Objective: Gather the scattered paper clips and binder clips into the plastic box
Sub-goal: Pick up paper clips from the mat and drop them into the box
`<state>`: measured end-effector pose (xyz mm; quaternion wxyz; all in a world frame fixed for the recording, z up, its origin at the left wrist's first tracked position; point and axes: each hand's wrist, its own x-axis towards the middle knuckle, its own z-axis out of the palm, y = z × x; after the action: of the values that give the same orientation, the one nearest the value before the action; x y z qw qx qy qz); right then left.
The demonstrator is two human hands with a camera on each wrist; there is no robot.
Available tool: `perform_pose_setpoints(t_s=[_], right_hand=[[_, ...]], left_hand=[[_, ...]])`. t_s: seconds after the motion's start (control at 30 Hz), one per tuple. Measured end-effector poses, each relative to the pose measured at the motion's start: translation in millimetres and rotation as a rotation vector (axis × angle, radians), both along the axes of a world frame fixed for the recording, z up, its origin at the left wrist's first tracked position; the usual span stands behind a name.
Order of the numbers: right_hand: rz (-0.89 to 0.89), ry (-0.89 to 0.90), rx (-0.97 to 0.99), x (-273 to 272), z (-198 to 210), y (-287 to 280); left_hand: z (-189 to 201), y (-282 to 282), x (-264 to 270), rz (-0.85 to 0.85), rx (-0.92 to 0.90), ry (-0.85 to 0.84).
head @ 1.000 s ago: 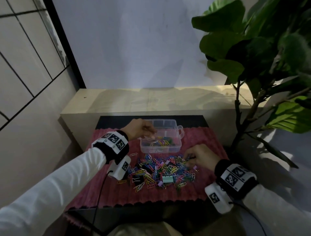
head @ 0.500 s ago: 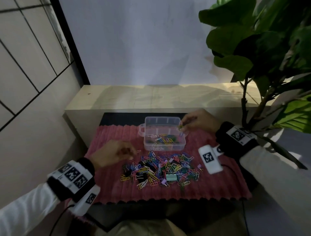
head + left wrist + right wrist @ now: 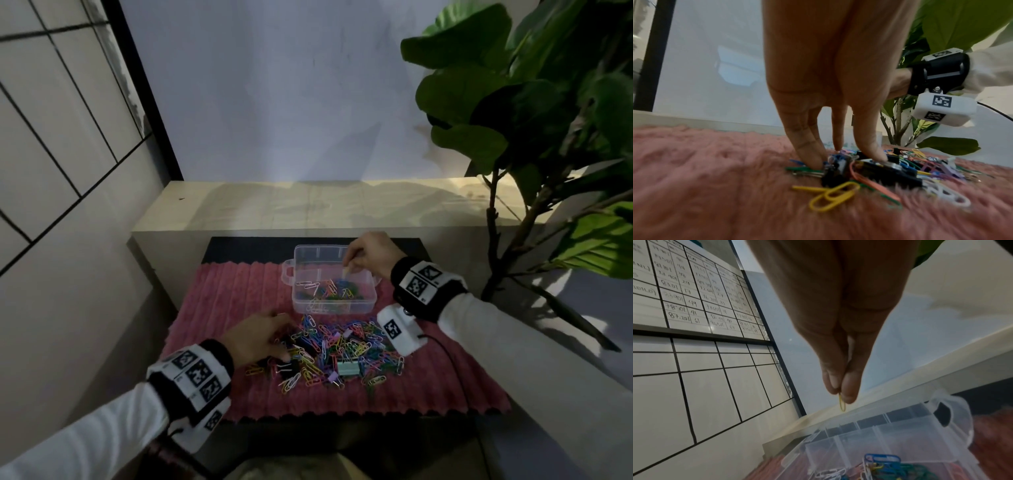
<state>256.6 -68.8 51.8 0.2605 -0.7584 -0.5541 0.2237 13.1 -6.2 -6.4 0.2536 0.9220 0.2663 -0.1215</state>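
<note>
A clear plastic box (image 3: 301, 305) stands at the back of the pink mat, with several coloured paper clips (image 3: 329, 291) in its front half. My right hand (image 3: 356, 263) hovers over the box's right rear corner and pinches a yellow paper clip (image 3: 842, 405) between thumb and fingers (image 3: 833, 382). The box (image 3: 900, 434) lies just below it. In front of the box, a pile of paper clips and binder clips (image 3: 342, 346) is spread on the mat. My left hand (image 3: 846, 160) reaches down on the pile's left end, fingertips (image 3: 813, 164) and thumb touching clips either side of a black binder clip (image 3: 836, 170).
The pink furry mat (image 3: 239, 301) covers a low dark table, with a pale ledge (image 3: 308, 205) behind it. A large potted plant (image 3: 534, 120) rises at the right, close to my right arm. A gridded whiteboard (image 3: 51, 120) leans at the left.
My right hand has moved from the box's right rim to over its inside, still pinching the clip. My left hand has come down from the pile's left edge onto the clips.
</note>
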Motion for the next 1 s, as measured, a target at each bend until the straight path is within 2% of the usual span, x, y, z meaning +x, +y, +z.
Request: perform_pose_setpoints(t_s=[0.13,0.2,0.37,0.57,0.73,0.87,1.0], right_hand=[[-0.039,0.044,0.114,7.5,-0.4,-9.2],[-0.034,0.068,0.147,9.8,-1.0,-15.3],[0.14,-0.07,-0.055,5.5,-10.9,-32.8],[0.085,-0.048,0.029,0.3,-28.8,-63.2],[0.25,-0.121,-0.101,-16.2,-37.4,-78.9],[0.168,-0.177,-0.16,-27.0,-46.7,-83.3],[0.142,-0.171,-0.201,-36.1,-62.9,-95.4]], left_hand=[[-6.9,-3.6,8.3,0.022,0.017,0.025],[-5.9,-3.3,11.7,0.013,0.001,-0.019],[-0.1,8.8,10.1,0.005,0.03,-0.147],[-1.4,17.0,-1.8,0.102,0.02,-0.271],[29.7,20.9,15.0,0.159,-0.011,-0.374],[47.4,31.8,44.8,0.226,-0.016,-0.45],[38.3,41.8,59.8,0.347,-0.135,-0.467]])
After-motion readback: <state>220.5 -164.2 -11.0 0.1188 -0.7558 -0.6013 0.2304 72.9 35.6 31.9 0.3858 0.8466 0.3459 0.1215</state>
